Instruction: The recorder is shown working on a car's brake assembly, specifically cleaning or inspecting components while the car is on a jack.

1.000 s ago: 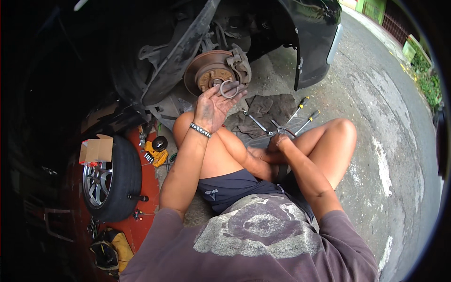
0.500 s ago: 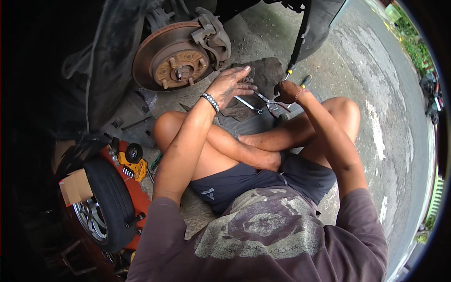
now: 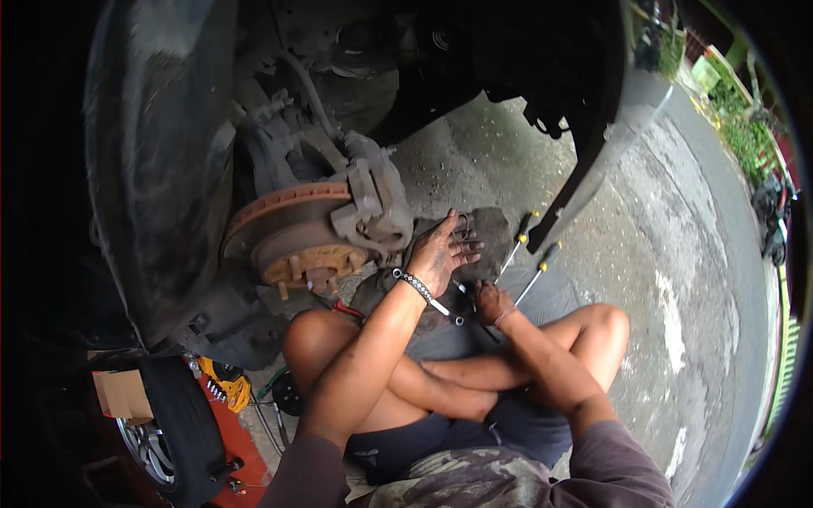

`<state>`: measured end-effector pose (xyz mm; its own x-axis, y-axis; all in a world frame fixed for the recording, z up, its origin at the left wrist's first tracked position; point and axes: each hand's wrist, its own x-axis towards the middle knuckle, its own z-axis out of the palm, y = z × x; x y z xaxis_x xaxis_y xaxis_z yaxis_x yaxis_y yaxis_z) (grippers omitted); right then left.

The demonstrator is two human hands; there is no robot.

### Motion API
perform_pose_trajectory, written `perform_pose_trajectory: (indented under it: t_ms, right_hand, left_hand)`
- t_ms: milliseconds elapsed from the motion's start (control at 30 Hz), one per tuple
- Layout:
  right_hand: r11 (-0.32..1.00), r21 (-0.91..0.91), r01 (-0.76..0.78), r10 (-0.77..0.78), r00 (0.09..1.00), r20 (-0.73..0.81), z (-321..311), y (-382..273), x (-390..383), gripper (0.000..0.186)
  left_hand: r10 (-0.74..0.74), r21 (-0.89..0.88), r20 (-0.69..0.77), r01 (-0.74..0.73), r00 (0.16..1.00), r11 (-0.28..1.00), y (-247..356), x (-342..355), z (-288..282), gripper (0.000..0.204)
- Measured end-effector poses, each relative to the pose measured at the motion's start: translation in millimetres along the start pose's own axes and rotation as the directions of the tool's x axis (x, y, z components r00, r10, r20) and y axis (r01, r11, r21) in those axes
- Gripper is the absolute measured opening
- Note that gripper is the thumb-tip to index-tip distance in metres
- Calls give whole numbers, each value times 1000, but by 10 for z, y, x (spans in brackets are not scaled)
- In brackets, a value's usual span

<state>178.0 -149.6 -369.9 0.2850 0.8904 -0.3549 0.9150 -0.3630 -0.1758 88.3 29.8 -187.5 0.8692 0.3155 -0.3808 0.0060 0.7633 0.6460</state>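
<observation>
My left hand (image 3: 439,256), wearing a patterned wristband, is open with fingers spread above a dark cloth (image 3: 491,229). A small dark loop shows by its thumb; I cannot tell whether the hand touches it. My right hand (image 3: 491,302) is closed round pliers, mostly hidden by the fingers; a bit of their metal (image 3: 459,287) shows beyond. Beneath my left wrist lies a ring wrench (image 3: 447,314). Two screwdrivers with yellow and black handles, one nearer (image 3: 545,257) and one farther (image 3: 527,227), lie past my right hand. A brake disc (image 3: 288,222) with its caliper (image 3: 373,199) stands at the left.
The dark car body and fender (image 3: 165,169) overhang the far and left sides. A removed wheel (image 3: 182,423) lies at the lower left, a cardboard box (image 3: 123,395) on it. Beside it are a yellow tool holder (image 3: 233,391) and red-handled pliers (image 3: 345,310) near my knee.
My view has tilted up, so the disc and hands appear lower. My right hand has come nearer the left and closed over the pliers that lay on the ground; the left stays open.
</observation>
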Motion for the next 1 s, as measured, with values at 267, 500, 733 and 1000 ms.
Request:
perform_pose_trajectory:
  t_ms: [267, 500, 733, 1000]
  right_hand:
    - [953, -143, -268, 297, 920, 255, -39, -77, 157, 60]
    - [971, 214, -104, 105, 994, 7, -523, 163, 210, 30]
    - [-595, 679, -431, -240, 901, 362, -1074, -33, 27, 8]
    - [-475, 807, -350, -267, 932, 246, -1250, -252, -97, 50]
  left_hand:
    - [207, 230, -223, -155, 953, 961, -144, 586, -218, 62]
    - [168, 306, -331, -63, 929, 950, -259, 772, -724, 51]
    - [207, 217, -273, -150, 939, 965, -317, 868, -953, 49]
    - [178, 221, -284, -117, 942, 968, -342, 838, -1136, 40]
